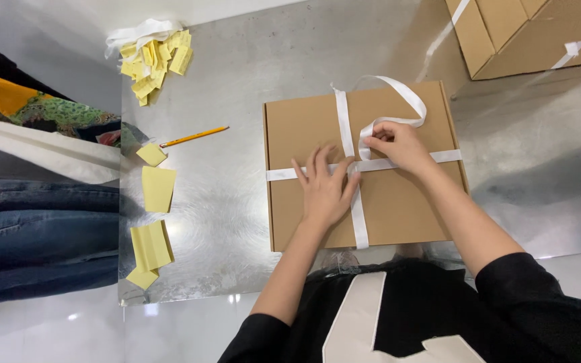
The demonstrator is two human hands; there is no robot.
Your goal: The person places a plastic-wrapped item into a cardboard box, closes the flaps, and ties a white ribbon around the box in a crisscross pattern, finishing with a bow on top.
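A flat brown cardboard box (311, 128) lies on a shiny metal table (237, 74). A white ribbon (280, 174) crosses it lengthwise and widthwise, meeting near the middle. My left hand (324, 188) presses flat on the box lid, fingers spread, its thumb at the ribbon crossing. My right hand (398, 144) pinches a loop of the ribbon just right of the crossing; the free end curls up over the box's far edge.
Yellow paper slips (158, 188) and a pencil (194, 137) lie at the table's left. A heap of yellow slips with white ribbon (152, 57) sits far left. More ribboned cardboard boxes (532, 33) stand at top right. Folded clothes (35, 202) lie beyond the left edge.
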